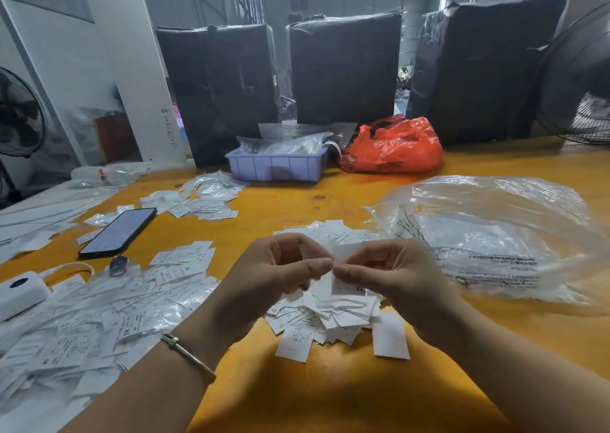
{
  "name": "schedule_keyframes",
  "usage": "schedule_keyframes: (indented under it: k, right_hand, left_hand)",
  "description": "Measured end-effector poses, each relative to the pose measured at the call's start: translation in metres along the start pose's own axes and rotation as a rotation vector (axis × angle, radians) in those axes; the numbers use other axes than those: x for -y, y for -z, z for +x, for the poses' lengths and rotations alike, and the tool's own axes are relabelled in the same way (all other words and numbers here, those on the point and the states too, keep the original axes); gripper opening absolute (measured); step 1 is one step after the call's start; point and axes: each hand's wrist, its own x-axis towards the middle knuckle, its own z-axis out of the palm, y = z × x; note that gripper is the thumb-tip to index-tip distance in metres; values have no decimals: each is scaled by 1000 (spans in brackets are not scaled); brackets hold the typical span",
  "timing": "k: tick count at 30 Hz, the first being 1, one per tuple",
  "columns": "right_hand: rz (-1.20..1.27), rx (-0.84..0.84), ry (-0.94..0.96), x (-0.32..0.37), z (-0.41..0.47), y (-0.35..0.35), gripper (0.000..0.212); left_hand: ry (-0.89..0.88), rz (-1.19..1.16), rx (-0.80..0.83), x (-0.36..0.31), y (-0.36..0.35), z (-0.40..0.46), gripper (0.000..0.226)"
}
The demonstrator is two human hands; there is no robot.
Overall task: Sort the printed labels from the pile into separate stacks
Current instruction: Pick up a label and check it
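both hands meet above the middle of the yellow bench (330,399). the left hand (277,274) and right hand (386,274) have fingers curled, thumb tips nearly touching, pinching one white label (343,285) between them; a red "xl" shows at its lower edge. right under the hands lies the loose pile (326,317) of labels. a wider heap (99,317) of labels covers the bench to the left, near a dark phone (118,231). a smaller batch (204,198) sits further back. a clear bag (495,234) lies to the right, a lilac tray (277,167) and red bag (392,148) behind.
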Motion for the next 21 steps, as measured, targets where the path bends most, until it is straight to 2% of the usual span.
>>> schedule_keyframes:
  k: [3, 7, 10, 11, 13, 16, 21]
  right_hand:
    - [12, -138, 47, -3, 1, 3, 18]
    - [-16, -93, 25, -3, 1, 3, 23]
    - [-19, -300, 118, 1, 5, 8, 9]
    - [-24, -392, 157, 3, 6, 11, 20]
    - [-27, -471, 233, 9, 6, 15, 41]
    - [-79, -431, 314, 16, 2, 14, 64]
    - [-150, -353, 365, 23, -3, 9, 62]
  left_hand:
    - [5, -19, -25, 2, -2, 1, 31]
    - [-45, 8, -78, 4, -1, 2, 24]
    - [-160, 139, -135, 4, 2, 1, 23]
    - [-186, 191, -146, 4, 2, 1, 24]
    - [-206, 260, -158, 3, 0, -1, 27]
    - [-224, 327, -150, 2, 0, -1, 22]
    - [-234, 352, -132, 3, -1, -2, 16]
